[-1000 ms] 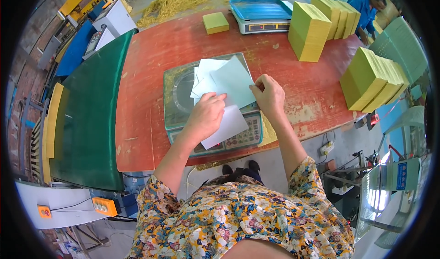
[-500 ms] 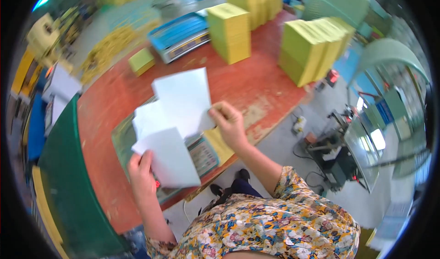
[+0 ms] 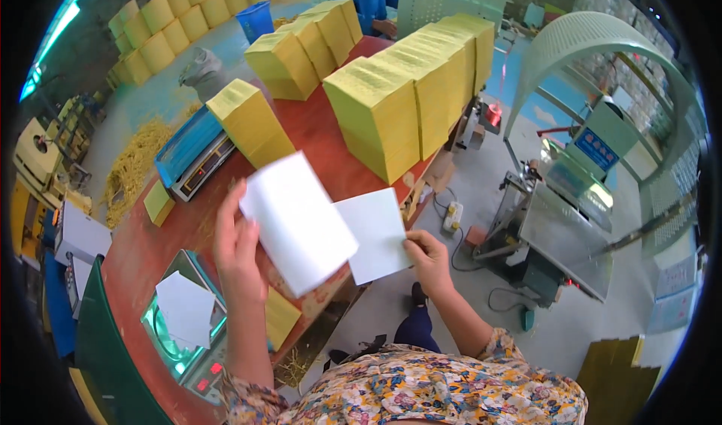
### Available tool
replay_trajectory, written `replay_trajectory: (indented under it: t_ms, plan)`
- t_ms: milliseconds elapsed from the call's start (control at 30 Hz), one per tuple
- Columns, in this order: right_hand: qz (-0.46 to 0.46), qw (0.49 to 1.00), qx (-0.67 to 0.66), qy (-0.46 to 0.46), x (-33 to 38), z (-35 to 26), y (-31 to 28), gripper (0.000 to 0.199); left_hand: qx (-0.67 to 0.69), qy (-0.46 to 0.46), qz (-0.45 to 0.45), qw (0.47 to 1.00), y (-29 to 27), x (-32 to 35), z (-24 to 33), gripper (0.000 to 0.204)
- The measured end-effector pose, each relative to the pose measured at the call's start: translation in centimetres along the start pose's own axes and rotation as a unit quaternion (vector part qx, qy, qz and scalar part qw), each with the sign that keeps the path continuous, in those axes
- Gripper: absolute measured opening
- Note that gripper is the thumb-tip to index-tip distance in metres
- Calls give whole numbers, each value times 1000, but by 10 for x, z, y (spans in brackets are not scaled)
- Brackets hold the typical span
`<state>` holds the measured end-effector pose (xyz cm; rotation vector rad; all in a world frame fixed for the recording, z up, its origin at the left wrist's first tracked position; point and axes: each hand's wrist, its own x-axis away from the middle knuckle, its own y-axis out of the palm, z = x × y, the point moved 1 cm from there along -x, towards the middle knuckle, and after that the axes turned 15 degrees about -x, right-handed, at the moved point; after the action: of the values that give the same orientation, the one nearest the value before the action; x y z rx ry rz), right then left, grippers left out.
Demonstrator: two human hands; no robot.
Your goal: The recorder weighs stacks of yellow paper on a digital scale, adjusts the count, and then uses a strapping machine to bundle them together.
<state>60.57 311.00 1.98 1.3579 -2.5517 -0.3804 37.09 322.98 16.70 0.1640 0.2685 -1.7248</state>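
In my left hand [image 3: 239,248] is a white sheaf of paper [image 3: 299,226], gripped at its left edge and tilted over the red table. My right hand [image 3: 430,263] pinches the lower right corner of a white paper sheet [image 3: 376,233], whose left edge lies beside or behind the sheaf; whether they touch I cannot tell. More white paper [image 3: 184,308] rests on a weighing scale [image 3: 180,350] with red lit digits, left of my left forearm. Yellow paper [image 3: 280,320] lies between that forearm and the table's front edge.
Tall yellow paper stacks [image 3: 376,113] line the red table [image 3: 135,274], with another stack [image 3: 252,120] beside a blue-topped scale [image 3: 192,150]. A person in blue [image 3: 366,0] is at the far end. A metal machine [image 3: 556,237] stands right; a green panel [image 3: 105,350] borders the left.
My view has swung right. The scale with white paper now sits farther left and lower. Both hands have lifted their papers away from it, bringing the sheaf and sheet closer together.
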Motion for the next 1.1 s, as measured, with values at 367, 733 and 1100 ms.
replay_trajectory:
  t_ms: [367,733,1100]
  plan:
    - [-42,995,-89,35,-130,-47,-148,10,-197,-23,40,979,201,-241,-45,37]
    - [-67,984,-120,109,-168,-40,-174,10,-448,91,77,886,204,-253,-69,28]
    - [-90,976,-141,137,-193,-34,-169,11,-529,100,26,842,203,-250,-60,23]
